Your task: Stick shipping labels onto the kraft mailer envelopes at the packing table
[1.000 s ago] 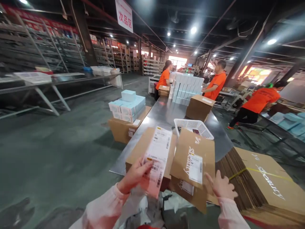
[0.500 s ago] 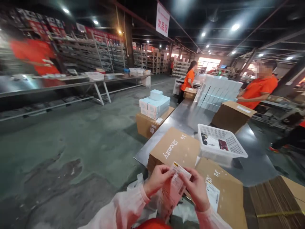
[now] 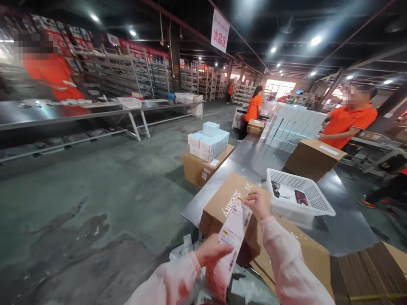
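As hands (image 3: pixel 235 228) on label strip (image 3: pixel 233 231), basket (image 3: pixel 314 205) w/ cards (image 3: pixel 288 192)

Both arms w/ pale pink long sleeves (image 3: pixel 286 258), loose, wrinkled; hands bare.

Big warehouse for packing. Long shelf rows (image 3: pixel 127 76) upper left, metal tables (image 3: pixel 79 111), brown boxes (image 3: pixel 313 159) at right, blue box stack (image 3: pixel 208 142) in middle, workers in orange shirts (image 3: pixel 348 120).
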`<state>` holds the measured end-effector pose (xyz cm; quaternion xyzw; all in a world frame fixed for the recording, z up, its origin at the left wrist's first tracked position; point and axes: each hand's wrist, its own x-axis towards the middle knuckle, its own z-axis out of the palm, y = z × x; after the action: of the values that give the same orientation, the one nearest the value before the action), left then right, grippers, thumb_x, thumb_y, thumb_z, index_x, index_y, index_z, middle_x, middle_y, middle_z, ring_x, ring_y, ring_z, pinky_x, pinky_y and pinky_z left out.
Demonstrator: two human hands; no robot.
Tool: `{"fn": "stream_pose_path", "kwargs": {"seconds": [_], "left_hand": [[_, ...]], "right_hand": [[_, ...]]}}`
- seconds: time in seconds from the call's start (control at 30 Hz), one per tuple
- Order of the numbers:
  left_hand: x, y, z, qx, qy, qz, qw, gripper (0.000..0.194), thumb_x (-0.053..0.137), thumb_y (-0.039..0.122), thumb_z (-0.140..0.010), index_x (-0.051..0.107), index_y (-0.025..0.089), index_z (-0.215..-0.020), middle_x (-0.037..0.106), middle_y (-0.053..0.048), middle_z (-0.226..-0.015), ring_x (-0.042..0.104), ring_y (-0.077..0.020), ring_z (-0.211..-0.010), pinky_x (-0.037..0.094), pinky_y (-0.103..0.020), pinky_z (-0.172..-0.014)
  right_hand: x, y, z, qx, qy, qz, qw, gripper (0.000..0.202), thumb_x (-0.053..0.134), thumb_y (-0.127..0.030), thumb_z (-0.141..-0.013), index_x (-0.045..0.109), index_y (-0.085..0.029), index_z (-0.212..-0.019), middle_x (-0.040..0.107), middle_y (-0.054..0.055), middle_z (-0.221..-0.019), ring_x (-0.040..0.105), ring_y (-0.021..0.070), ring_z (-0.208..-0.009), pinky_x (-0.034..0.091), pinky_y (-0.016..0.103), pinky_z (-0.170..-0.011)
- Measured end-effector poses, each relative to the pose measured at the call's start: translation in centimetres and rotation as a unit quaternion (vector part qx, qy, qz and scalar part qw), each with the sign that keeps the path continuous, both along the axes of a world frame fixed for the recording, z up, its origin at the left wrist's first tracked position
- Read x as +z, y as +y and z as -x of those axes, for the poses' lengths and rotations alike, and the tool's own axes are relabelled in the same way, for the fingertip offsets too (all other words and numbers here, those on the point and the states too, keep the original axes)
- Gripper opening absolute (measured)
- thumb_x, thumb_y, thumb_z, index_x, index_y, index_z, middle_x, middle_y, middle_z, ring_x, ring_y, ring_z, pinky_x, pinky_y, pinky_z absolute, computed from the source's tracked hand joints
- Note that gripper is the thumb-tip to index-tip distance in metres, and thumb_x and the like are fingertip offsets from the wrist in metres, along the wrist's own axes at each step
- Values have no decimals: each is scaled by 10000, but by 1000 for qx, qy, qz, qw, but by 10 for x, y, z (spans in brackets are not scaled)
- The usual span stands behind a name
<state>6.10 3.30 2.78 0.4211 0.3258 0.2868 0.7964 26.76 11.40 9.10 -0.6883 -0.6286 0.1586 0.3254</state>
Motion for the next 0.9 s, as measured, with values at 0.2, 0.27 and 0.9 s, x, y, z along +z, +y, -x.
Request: {"fn": "stream_pose_path", "kwargs": {"seconds": [0.2, 0.27, 0.9], "left_hand": [[-57, -42, 33, -25, -1, 29, 999, 575, 819, 578, -487, 742, 169, -883, 716, -105, -884, 634, -297, -885, 466, -397, -835], [-63, -58, 53, -52, -9, 8, 999, 609, 772, 631, -536, 736, 157, -916, 715, -119, -904, 636, -304, -897, 467, -411, -839], [46, 124, -5, 160, 366, -263, 878, 294, 555, 326, -812, 707, 92, -908, 668, -208, -1131, 485, -334, -1244, 347, -403, -1035]], "right_hand": [[-28, 52, -5, -103, -97, 53, 988, 604, 753, -382, -627, 631, -99, -1146, 493, 215, -1320, 473, 360, -1202, 344, 509, -1011], [-35, 49, 3, -77, -146, 68, 984, 788, 710, -449, -683, 459, -105, -1346, 363, 229, -1447, 323, 391, -1330, 228, 603, -1057], [-100, -84, -9, -228, 93, -10, 969, 1014, 430, -774, -672, 421, 1, -1326, 471, 316, -1320, 330, 447, -1322, 310, 643, -1023]]}}
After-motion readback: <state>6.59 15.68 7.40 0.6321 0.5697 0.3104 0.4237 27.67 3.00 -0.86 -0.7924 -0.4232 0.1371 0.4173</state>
